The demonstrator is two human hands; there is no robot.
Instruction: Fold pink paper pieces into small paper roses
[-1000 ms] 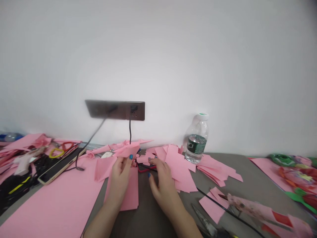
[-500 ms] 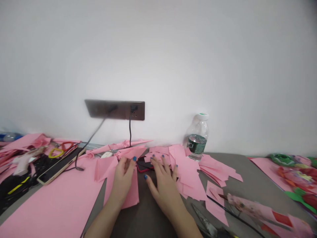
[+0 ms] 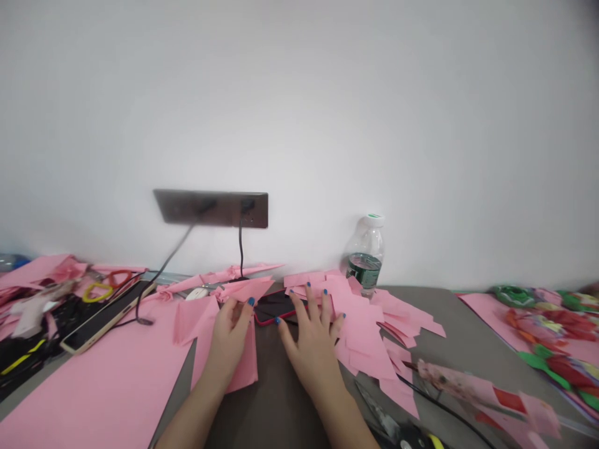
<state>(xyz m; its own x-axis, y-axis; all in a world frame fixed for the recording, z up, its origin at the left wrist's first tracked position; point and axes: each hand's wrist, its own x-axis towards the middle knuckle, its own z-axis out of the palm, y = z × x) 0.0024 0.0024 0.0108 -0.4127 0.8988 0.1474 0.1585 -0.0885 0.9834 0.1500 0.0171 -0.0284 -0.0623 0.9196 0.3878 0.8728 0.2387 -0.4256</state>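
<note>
One spread right hand (image 3: 311,337) should press lightly on the pink scraps (image 3: 362,321) right of the red-edged phone (image 3: 274,304), while the left hand (image 3: 229,337) pinches folded paper (image 3: 248,288) left of it.

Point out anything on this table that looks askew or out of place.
The pink scraps lie in an untidy, overlapping spread by the right hand, crowding the red-edged phone and water bottle. They point various ways, unlike the smooth large sheet at left. No spill shows.
</note>
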